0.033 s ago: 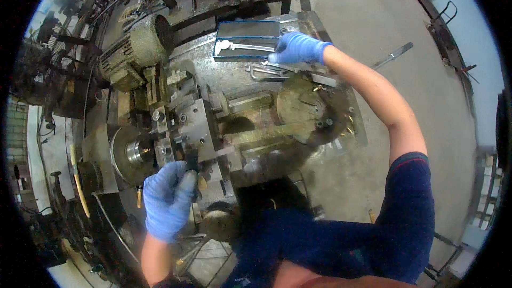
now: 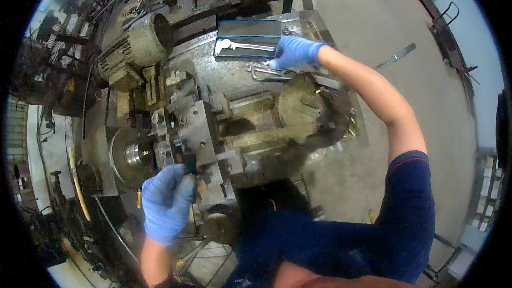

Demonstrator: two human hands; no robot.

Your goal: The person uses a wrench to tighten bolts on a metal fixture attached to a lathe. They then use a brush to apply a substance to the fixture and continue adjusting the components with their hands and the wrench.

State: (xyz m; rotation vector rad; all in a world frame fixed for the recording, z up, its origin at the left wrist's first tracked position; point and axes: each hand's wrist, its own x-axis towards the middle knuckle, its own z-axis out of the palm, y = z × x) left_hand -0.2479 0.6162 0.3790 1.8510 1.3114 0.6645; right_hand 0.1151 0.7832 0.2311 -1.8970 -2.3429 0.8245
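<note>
My left hand [image 2: 168,202], in a blue knit glove, is closed at the near end of the lathe's metal tool slide [image 2: 197,128]. Its thumb and fingers grip a small black piece [image 2: 189,162], whose full shape is hidden. My right hand [image 2: 300,52], gloved alike, reaches out to the far bench top. The fingers bend down and seem closed on a wrench [image 2: 266,63] lying among other wrenches [image 2: 269,73]. Beside that hand, an open blue-edged box [image 2: 248,29] holds a dial caliper [image 2: 248,46]. Left of my left hand is a round chuck [image 2: 125,154] with a shiny metal workpiece [image 2: 136,153].
A dusty electric motor [image 2: 138,42] stands at the far left of the machine. A round metal disc [image 2: 301,104] lies on the right side, with small brass-coloured bits near it. A long flat tool [image 2: 396,56] lies beyond my right arm. Another workbench [image 2: 234,8] stands behind.
My right hand has shifted slightly down toward the wrenches. My left hand stays at the black piece, and the view has moved a little.
</note>
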